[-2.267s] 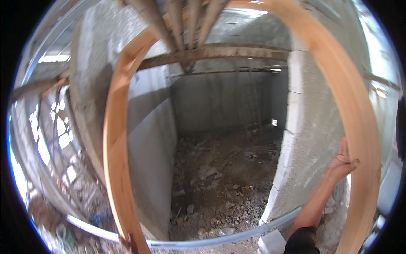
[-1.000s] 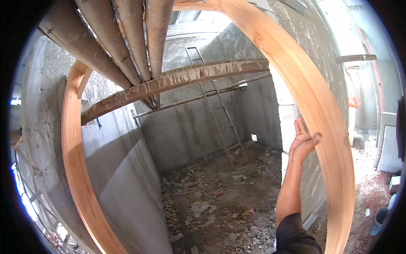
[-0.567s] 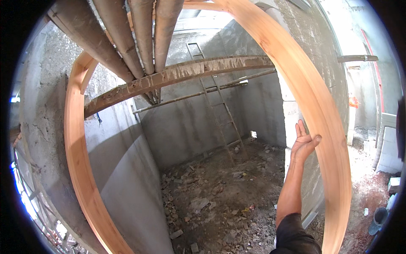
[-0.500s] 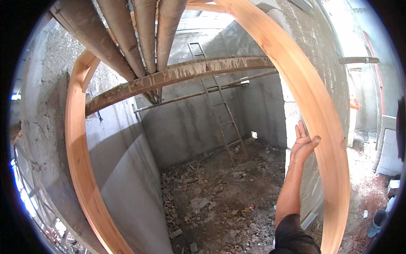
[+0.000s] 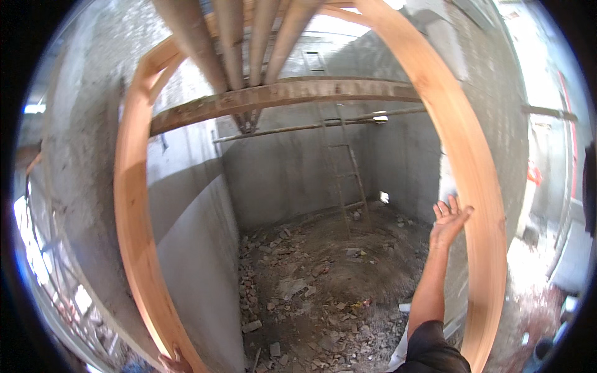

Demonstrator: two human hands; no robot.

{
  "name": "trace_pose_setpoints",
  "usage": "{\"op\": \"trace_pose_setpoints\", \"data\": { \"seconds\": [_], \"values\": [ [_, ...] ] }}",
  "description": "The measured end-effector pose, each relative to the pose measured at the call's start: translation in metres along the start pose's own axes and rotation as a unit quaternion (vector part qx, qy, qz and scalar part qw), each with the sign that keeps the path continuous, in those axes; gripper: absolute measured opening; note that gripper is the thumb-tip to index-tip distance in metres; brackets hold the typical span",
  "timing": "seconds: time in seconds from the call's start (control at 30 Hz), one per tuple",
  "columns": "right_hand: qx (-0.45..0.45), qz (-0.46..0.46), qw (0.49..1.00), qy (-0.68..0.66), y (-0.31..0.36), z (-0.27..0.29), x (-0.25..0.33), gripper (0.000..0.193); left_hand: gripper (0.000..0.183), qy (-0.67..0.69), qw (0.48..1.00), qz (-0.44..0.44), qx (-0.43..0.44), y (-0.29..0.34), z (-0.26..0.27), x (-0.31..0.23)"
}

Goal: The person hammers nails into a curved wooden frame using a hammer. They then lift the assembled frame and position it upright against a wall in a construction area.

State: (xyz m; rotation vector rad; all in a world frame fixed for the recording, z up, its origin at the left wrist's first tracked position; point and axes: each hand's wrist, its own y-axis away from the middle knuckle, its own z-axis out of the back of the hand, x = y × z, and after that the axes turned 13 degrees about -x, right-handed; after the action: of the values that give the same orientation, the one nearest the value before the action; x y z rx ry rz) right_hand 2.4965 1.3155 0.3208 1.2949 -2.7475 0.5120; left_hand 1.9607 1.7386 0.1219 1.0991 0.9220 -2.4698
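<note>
A pale wooden door frame (image 5: pixel 132 205) stands in the wall opening before me, its left and right posts bent by the lens. My right hand (image 5: pixel 449 222) is raised against the inner edge of the right post (image 5: pixel 479 205), palm and thumb at the wood, fingers stretched and spread. Low on the left post, my left hand (image 5: pixel 176 360) shows at the bottom rim of the picture. Its fingers curl around the post; part of that hand is cut off.
A rough timber beam (image 5: pixel 298 92) crosses behind the frame, with several round poles (image 5: pixel 231 50) overhead. Beyond stand a ladder (image 5: pixel 341 163) and grey walls (image 5: pixel 292 168). Broken rubble (image 5: pixel 311 298) covers the floor inside. A dark bucket (image 5: pixel 542 354) sits at the lower right.
My view has shifted, so the frame and beam appear further right and higher on the left. My left hand has come into sight on the left post. My right hand stays at the right post.
</note>
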Motion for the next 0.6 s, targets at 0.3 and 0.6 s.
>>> {"op": "trace_pose_setpoints", "data": {
  "seconds": [0.3,0.6],
  "values": [
    [0.014,0.045,0.993,0.109,0.019,-0.004,0.013,0.074,0.074,0.020,0.997,-0.008,-0.069,0.003,-0.027,0.011],
    [0.156,-0.063,0.947,0.274,0.062,0.014,-0.016,0.060,0.066,0.054,0.997,-0.001,-0.047,0.008,-0.015,-0.007]
  ]
}}
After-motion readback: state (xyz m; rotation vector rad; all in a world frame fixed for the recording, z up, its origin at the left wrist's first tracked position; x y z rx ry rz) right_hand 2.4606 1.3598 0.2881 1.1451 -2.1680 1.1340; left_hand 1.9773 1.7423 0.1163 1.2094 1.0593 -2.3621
